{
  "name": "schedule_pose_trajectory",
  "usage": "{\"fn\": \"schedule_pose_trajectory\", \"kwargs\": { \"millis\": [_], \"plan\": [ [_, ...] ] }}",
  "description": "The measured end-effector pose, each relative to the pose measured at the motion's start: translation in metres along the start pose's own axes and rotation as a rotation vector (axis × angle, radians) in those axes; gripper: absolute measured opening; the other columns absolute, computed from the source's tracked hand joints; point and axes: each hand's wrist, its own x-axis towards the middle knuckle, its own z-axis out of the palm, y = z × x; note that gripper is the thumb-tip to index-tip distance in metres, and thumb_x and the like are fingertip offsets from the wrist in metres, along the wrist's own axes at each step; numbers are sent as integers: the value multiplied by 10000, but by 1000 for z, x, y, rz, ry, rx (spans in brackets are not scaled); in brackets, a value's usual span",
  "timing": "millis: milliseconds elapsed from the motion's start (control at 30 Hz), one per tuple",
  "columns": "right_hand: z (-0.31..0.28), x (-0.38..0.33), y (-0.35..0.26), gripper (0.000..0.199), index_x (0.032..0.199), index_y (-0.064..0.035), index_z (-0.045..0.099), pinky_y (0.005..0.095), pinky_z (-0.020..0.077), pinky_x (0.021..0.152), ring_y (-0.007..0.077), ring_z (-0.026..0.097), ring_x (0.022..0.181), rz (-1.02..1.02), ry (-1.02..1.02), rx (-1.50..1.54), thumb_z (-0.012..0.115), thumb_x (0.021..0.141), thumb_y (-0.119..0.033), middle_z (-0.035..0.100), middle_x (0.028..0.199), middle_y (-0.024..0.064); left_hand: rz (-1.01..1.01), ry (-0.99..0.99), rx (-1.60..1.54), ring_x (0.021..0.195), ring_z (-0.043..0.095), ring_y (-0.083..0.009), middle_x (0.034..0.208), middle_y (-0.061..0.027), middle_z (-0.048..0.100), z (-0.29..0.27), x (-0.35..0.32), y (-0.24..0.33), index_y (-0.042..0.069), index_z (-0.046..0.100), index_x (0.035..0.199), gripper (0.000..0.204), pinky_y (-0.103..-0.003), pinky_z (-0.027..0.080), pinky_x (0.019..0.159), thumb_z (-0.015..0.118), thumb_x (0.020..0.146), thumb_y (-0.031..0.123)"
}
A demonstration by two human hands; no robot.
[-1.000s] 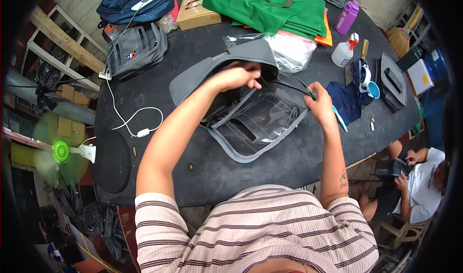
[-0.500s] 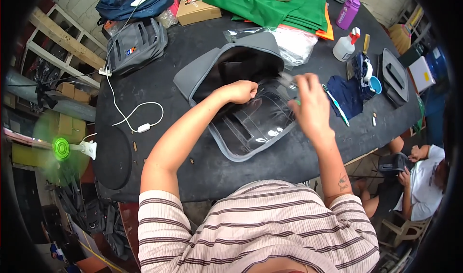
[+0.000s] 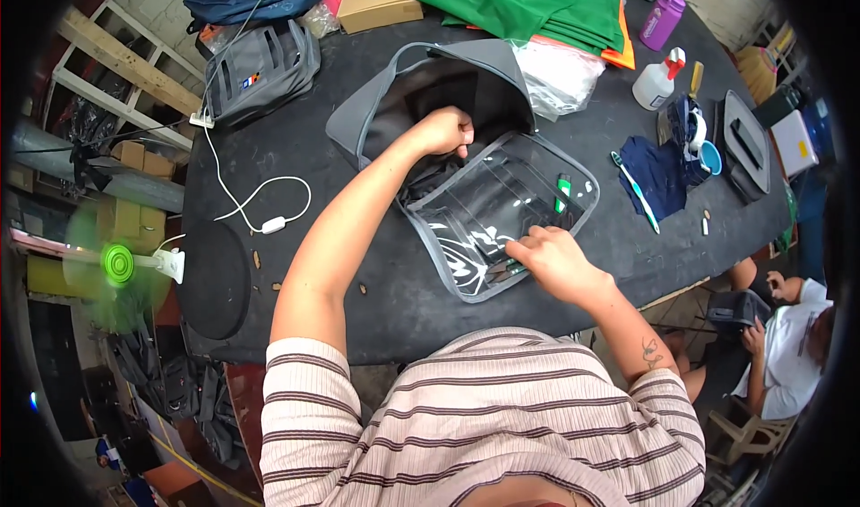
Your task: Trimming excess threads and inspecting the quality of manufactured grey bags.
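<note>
A grey bag (image 3: 354, 117) lies unzipped on the black table, its clear plastic front panel (image 3: 466, 211) folded down toward me. My left hand (image 3: 445, 133) is closed at the bag's mouth; what its fingers grip, if anything, is hidden. Over the near right part of the clear panel, my right hand (image 3: 557, 261) has its fingers curled on a small dark tool (image 3: 503, 270) with thin pointed ends, perhaps snips. Past that hand, a green and black lighter-like object (image 3: 563, 193) rests on the panel.
On the right are a toothbrush (image 3: 636, 193), dark blue cloth (image 3: 638, 162), spray bottle (image 3: 658, 81) and purple bottle (image 3: 664, 19). Green fabric (image 3: 528, 14) and a cardboard box (image 3: 381, 4) lie behind. A white cable (image 3: 233, 204) and green fan (image 3: 118, 263) are left. A seated person (image 3: 788, 355) holds a dark bag.
My right hand has moved down toward me, onto the near part of the clear panel. The panel has swung out flatter to the right, and the bag's grey top has tilted back.
</note>
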Motion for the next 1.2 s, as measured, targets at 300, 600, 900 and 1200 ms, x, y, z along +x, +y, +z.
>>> {"fn": "schedule_pose_trajectory", "kwargs": {
  "millis": [300, 600, 900, 1200],
  "plan": [
    [-9, 4, -9, 159, 856, -63, 558, 333, 473, 672, 213, 581, 757, 8, 45, -53, 572, 701, -95, 599, 719, 42, -66, -120, 4, 648, 627, -125, 691, -52, 627, -3, -15, 11, -12, 605, 844, 89, -244, 489, 600, 555, 864, 59],
    [-22, 14, -13, 158, 834, -70, 559, 326, 470, 647, 209, 579, 739, -14, 51, -74, 585, 681, -96, 583, 685, 41, 336, 170, 664, 798, 634, -259, 766, -79, 639, 28, -40, -16, 53, 702, 826, 326, -368, 495, 692, 804, 530, 143],
    [-31, 23, -14, 224, 816, -63, 527, 349, 458, 667, 236, 565, 748, -11, 40, -49, 621, 615, -37, 568, 696, 60, 253, 248, 514, 774, 631, -259, 755, -80, 630, 26, -28, -32, 42, 658, 723, 147, -362, 488, 682, 743, 611, 86],
    [-37, 28, -13, 247, 822, -56, 521, 363, 469, 662, 253, 577, 740, 14, 34, -4, 631, 604, -20, 571, 700, 72, 147, 270, 555, 799, 643, -283, 820, -109, 668, 48, -47, -22, 50, 716, 807, 194, -374, 503, 702, 746, 636, 137]
  ]
}}
